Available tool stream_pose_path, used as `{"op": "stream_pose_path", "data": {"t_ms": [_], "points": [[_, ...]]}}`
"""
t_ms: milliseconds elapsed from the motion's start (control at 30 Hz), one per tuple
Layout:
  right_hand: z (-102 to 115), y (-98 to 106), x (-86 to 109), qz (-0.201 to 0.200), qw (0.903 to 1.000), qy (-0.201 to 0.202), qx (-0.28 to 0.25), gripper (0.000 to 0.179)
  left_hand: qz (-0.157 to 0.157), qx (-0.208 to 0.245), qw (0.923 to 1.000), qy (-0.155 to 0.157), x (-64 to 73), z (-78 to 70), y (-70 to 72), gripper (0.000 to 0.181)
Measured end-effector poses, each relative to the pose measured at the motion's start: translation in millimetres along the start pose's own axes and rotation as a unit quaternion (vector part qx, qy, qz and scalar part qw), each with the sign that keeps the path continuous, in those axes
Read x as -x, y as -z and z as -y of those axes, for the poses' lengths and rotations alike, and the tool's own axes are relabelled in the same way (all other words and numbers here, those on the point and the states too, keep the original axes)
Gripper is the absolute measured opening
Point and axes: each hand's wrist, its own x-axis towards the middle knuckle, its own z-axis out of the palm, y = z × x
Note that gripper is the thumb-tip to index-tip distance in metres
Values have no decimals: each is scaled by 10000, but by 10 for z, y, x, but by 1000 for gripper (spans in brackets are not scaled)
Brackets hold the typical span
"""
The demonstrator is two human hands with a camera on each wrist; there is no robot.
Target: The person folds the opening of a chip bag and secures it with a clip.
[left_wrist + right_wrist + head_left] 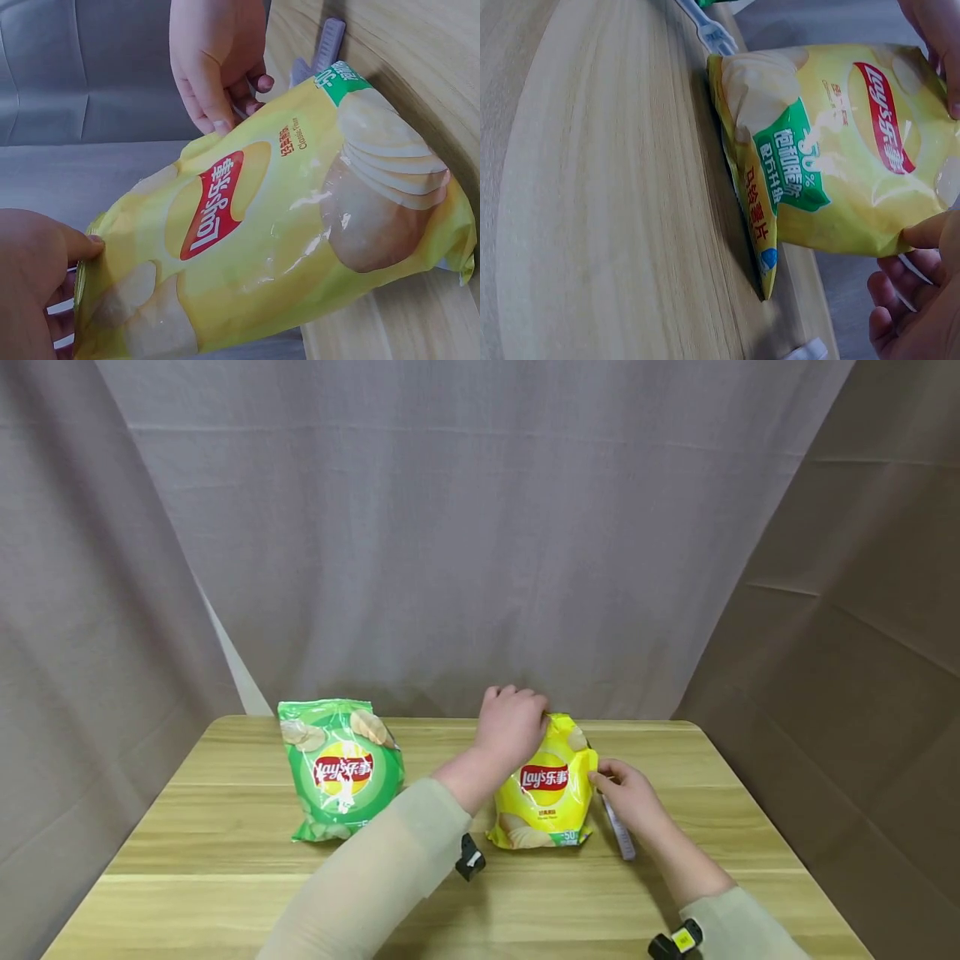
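Observation:
A yellow Lay's chip bag (545, 785) stands upright on the wooden table. My left hand (513, 722) holds its top edge; in the left wrist view the left thumb (88, 244) presses on the bag's top seal. On the other side, my right hand (630, 789) pinches the bag's right edge between thumb and fingers, also seen in the right wrist view, where the right hand (922, 292) is at lower right. Beside the right hand lies a narrow lavender plastic piece (621, 835), partly hidden.
A green Lay's chip bag (341, 777) stands on the left of the table (187, 860), partly behind my left sleeve. In the right wrist view a pale blue plastic piece (707, 30) lies beyond the yellow bag. Grey curtains (465, 543) hang behind the table.

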Motion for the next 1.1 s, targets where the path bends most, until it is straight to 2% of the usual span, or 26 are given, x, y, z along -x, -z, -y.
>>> {"op": "stream_pose_path", "data": {"t_ms": [233, 1100], "points": [[-48, 28, -43, -1, 10000, 86, 33, 24, 21, 117, 9999, -44, -8, 11, 28, 16], [-92, 44, -74, 30, 9996, 157, -231, 22, 500, 477, 9976, -94, -30, 16, 130, 20]]}}
